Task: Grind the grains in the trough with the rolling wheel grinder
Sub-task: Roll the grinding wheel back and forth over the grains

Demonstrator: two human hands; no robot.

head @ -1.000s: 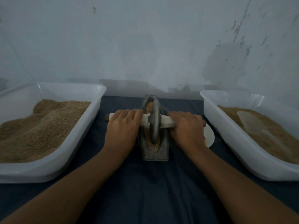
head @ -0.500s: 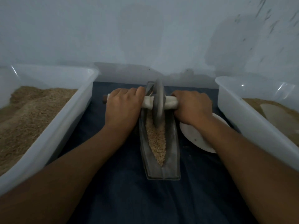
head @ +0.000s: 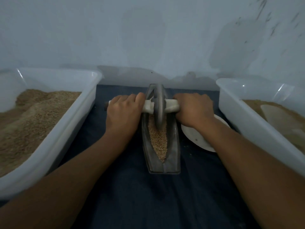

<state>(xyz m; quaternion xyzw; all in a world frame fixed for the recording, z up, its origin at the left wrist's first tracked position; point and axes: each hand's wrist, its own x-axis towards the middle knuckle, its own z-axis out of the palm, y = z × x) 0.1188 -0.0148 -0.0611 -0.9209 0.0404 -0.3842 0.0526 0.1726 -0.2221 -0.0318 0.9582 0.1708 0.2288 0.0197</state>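
My left hand [head: 123,111] curls around the pale wrapped axle [head: 148,106]; the heavy grey metal wheel [head: 159,106] stands at the far end of the boat-shaped trough [head: 175,146] of tan grains [head: 158,139]; my right hand [head: 192,109] grips the opposite end. It likely feels rigid and weighty.

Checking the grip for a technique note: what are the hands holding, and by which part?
The rolling wheel grinder: left hand and right hand each grip its axle handle, one either side of the wheel.

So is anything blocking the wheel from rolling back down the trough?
Nothing visible. The grey metal wheel sits at the far end of the boat-shaped metal trough, and only the tan grains lie in its path toward the near end.
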